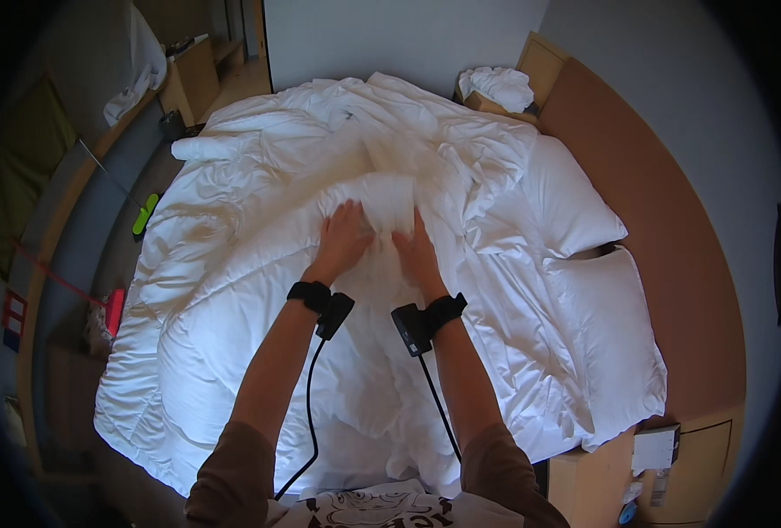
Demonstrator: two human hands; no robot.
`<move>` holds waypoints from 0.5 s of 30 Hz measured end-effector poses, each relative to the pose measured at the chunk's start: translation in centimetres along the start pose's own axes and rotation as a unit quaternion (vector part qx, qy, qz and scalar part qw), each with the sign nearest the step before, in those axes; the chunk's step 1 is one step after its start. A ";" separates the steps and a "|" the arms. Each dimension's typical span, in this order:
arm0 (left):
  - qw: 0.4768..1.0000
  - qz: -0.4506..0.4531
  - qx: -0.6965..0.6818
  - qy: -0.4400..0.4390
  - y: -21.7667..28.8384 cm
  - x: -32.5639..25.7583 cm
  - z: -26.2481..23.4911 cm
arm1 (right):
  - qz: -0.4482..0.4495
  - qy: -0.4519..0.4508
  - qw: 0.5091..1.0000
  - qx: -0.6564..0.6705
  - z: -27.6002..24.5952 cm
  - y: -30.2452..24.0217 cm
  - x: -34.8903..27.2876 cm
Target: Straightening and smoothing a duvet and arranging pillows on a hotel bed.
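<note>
A rumpled white duvet [232, 290] covers most of the bed in front of me. My left hand [345, 242] is at its middle, fingers stretched forward and thumb apart. Close to its right is my right hand [417, 253], thumb pointing inward. Loose cloth partly hides its fingertips, so its grip is unclear. Between and just beyond both hands, a raised fold of the duvet is blurred by motion. Black straps hold small dark devices [336, 315] on my wrists, with cables running back toward me.
Two white pillows [606, 334] lie along the brown headboard [672, 229] at the right. A nightstand [588, 480] stands at the near right; bunched white cloth [498, 88] sits at the far right corner. Left of the bed are a green brush head [145, 216] and a red one [114, 311].
</note>
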State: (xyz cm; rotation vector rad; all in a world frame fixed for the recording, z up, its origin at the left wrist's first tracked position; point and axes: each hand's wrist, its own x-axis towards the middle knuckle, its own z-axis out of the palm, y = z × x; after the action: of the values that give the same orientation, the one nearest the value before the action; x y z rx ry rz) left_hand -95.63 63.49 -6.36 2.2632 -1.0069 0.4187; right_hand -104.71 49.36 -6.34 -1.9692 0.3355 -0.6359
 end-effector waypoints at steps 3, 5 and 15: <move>0.994 -0.049 -0.011 -0.098 -1.8 -7.0 4.1 | 0.054 -0.076 0.987 -0.133 -0.1 10.2 -6.2; 0.975 -0.111 -0.115 -0.153 -2.1 -15.0 6.2 | 0.194 -0.182 0.956 -0.127 0.8 13.8 -12.4; 0.918 -0.176 0.083 -0.345 3.6 -23.9 9.7 | 0.291 -0.065 0.889 -0.347 1.7 16.2 -18.9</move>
State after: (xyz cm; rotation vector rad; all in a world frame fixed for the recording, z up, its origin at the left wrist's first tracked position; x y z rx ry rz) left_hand -113.77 68.55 -24.39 2.7467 -0.8599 -0.5094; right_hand -118.72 52.34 -26.83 -2.3829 1.1423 0.0353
